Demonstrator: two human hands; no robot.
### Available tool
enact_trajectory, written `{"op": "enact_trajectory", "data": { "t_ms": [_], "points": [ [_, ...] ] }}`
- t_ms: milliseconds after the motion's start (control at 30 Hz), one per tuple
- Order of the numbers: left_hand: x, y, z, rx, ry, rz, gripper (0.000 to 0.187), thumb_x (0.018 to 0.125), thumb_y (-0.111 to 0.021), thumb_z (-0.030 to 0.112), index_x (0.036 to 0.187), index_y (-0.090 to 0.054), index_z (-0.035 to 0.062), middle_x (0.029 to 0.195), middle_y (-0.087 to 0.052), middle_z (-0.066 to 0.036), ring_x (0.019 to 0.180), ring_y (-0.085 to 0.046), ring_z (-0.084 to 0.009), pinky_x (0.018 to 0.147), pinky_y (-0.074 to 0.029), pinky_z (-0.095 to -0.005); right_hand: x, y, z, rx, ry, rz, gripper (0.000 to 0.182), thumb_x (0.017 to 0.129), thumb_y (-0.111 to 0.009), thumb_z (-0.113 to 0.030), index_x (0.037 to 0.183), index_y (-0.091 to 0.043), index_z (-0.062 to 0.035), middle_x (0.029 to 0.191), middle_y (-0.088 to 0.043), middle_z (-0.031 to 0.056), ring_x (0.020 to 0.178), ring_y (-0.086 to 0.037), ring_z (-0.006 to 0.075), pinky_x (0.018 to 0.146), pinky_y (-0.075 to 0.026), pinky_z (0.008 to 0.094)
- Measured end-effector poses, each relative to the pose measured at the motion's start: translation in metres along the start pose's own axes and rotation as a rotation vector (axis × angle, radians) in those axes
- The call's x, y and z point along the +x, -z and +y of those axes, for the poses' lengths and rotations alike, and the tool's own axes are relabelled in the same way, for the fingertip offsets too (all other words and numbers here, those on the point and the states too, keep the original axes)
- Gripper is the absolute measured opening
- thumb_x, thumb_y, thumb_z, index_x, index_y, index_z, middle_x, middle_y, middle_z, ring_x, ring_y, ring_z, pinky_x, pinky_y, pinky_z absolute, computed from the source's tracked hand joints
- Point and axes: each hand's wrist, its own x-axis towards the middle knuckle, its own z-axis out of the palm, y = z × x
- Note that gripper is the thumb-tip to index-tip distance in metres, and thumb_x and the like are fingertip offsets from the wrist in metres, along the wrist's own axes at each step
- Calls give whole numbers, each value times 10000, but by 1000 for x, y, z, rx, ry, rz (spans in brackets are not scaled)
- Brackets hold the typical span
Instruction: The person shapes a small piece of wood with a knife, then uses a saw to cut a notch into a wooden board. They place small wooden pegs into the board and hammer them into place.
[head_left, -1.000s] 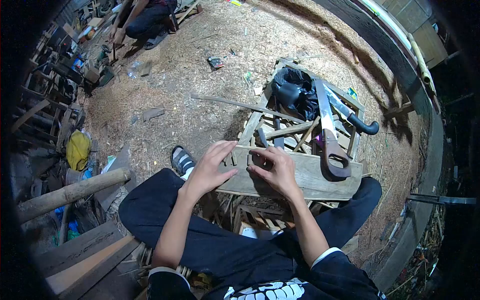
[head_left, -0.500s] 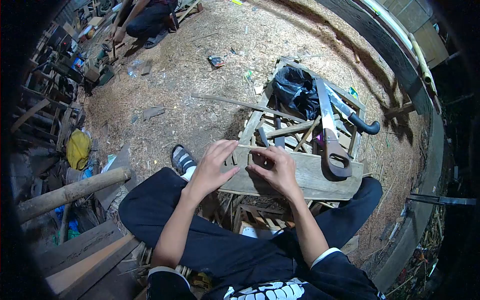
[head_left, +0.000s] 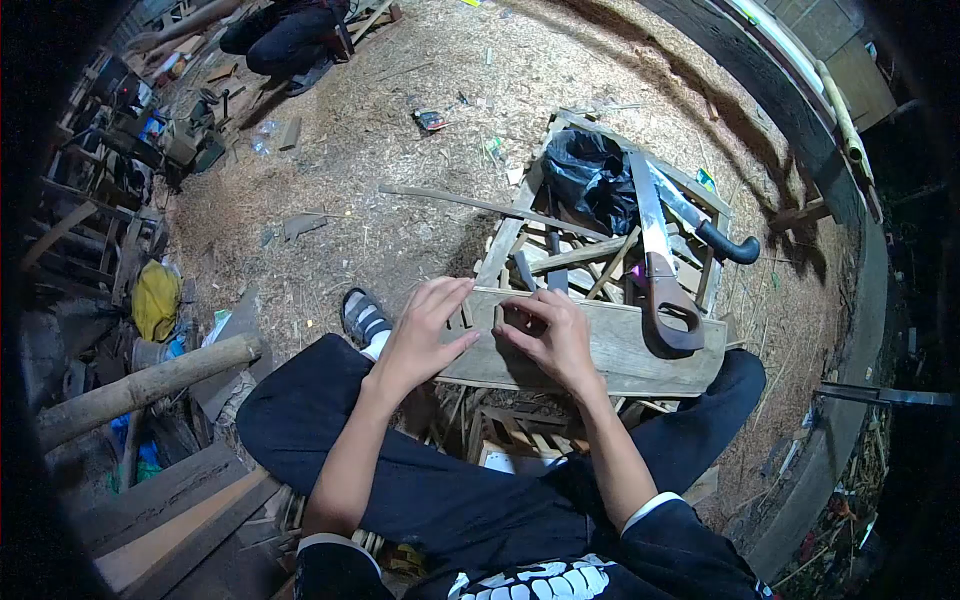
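Note:
My left hand (head_left: 428, 330) rests at the left end of a wooden board (head_left: 625, 345) lying across my lap, its fingers spread and thumb apart. Two small dark marks or pieces (head_left: 459, 317) show on the board beside it. Thumb and index finger of my right hand (head_left: 552, 332) close on a small wooden piece (head_left: 498, 319) over the board. On the board's right end lies the brown handle of a handsaw (head_left: 665, 305), its blade pointing away. Behind it is a second saw with a dark curved handle (head_left: 728, 247).
A slatted wooden frame (head_left: 717, 205) beyond the board holds a black plastic bag (head_left: 590, 180) and wood strips. Sawdust covers the floor. A round pole (head_left: 150, 390) and planks (head_left: 165, 500) lie at left. Another person (head_left: 292, 45) crouches at the far left.
The other person's hands have drawn away from the tool on the floor at the far left. My own hands stay nearly in place.

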Motion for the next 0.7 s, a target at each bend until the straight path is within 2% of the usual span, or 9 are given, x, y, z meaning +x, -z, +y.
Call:
{"op": "enact_trajectory", "data": {
  "t_ms": [267,533,700],
  "points": [
    [0,-1,-2,14,-7,-4,716,833,-845,194,1473,-576,18,1453,-601,-167,1385,-524,-354,1189,-422,-458,2,2,-4,-8,-5,-8,345,773,-889,-293,1073,-825,-134,923,-718,60,858,-651,286,754,-535,425],
    [0,0,-1,-2,9,-6,731,817,-873,180,1471,-589,21,1441,-617,-178,1384,-529,-359,1189,-425,-454,1,2,-1,71,-37,-3,535,736,-922,-292,1225,-775,-133,913,-730,67,841,-652,275,754,-541,411],
    [0,-3,-3,-16,-6,18,700,809,-868,174,1444,-614,28,1448,-610,-161,1381,-531,-352,1180,-430,-456,1,7,-4,97,-68,-15,542,730,-929,-291,1225,-776,-132,925,-737,68,839,-651,273,755,-540,413]
  ]
}}
